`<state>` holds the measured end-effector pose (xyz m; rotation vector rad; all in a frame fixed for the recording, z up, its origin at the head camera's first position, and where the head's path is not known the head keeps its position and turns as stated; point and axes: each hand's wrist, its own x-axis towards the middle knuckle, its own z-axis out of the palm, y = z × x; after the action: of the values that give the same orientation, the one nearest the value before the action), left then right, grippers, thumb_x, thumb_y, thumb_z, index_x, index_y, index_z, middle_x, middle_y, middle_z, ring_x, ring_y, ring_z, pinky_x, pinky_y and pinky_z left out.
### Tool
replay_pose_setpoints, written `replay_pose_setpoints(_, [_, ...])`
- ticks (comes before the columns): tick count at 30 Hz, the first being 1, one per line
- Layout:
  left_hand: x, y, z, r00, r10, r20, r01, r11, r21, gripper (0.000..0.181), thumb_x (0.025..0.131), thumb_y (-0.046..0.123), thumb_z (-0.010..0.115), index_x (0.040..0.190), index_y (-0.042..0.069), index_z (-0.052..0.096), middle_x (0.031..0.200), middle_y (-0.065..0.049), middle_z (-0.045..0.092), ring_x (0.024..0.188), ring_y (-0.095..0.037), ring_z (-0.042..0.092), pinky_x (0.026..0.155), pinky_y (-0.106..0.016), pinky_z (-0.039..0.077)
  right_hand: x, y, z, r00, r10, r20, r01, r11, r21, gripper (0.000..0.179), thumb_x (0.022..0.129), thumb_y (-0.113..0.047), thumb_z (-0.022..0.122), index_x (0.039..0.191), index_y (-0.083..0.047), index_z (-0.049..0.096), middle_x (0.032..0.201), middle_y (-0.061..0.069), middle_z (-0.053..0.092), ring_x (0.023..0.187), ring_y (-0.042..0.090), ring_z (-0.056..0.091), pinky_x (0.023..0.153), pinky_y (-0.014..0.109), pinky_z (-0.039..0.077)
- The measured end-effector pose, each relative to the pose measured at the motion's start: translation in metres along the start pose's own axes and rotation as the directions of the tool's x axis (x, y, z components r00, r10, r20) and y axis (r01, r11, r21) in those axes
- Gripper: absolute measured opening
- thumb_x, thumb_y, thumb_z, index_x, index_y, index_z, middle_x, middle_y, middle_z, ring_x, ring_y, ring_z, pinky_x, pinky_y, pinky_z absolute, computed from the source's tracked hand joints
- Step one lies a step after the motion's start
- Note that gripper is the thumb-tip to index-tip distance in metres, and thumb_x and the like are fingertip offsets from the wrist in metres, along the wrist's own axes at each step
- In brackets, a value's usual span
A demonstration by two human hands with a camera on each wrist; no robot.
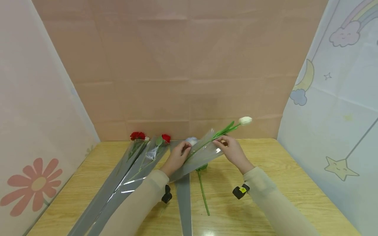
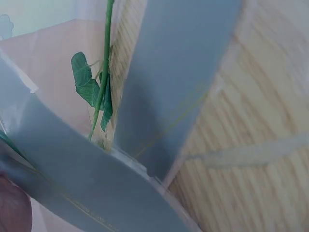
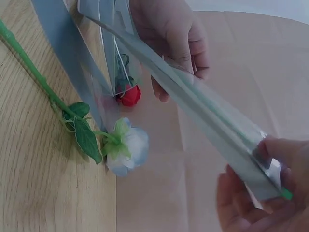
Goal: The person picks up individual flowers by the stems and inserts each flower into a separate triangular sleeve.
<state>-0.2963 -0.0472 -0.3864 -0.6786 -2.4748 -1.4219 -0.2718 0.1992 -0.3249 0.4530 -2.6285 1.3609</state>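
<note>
A white tulip with green leaves leans up and right out of a clear-and-grey flower sleeve, its stem running down inside. The left hand grips the sleeve lower down, with thumb and fingers around its edge. Near the sleeve's top opening, the right hand pinches the film between thumb and fingers. In the right wrist view the sleeve spans from the left hand to the right hand. Only a fingertip of the left hand shows in the left wrist view.
Left on the wooden table lie sleeved flowers, a red bloom and a red rose. A pale blue-white flower with a green stem lies beneath the hands, beside another grey sleeve. Printed cloth walls enclose the table.
</note>
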Motion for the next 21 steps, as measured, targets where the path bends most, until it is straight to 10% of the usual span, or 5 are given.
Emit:
replay_pose_setpoints(9, [0.0,-0.002,-0.001,0.993,0.028,-0.119,-0.035,0.998,-0.057,0.012,0.1,0.012,0.052,0.107,0.005,0.059,0.103,-0.009,0.063,0.09,-0.016,0.055,0.078,-0.025,0.047,-0.003,0.006,-0.003,0.978,0.053,0.2,-0.114,0.946,0.303,0.038,0.092,-0.017,0.067,0.126,-0.005,0.055,0.138,0.018,0.044,0.104,0.03,0.063,0.081,0.038,0.057])
replay_pose_setpoints(21, [0.003,-0.006,-0.001,0.974,0.095,-0.208,-0.111,0.992,-0.063,0.008,0.099,0.009,0.053,0.104,0.007,0.059,0.098,-0.008,0.063,0.088,-0.014,0.057,0.077,-0.024,0.048,-0.004,0.012,-0.002,0.996,0.049,0.07,-0.068,0.946,0.317,0.036,0.096,-0.003,0.057,0.131,0.0,0.048,0.108,0.026,0.059,0.083,0.014,0.067,0.079,0.03,0.057])
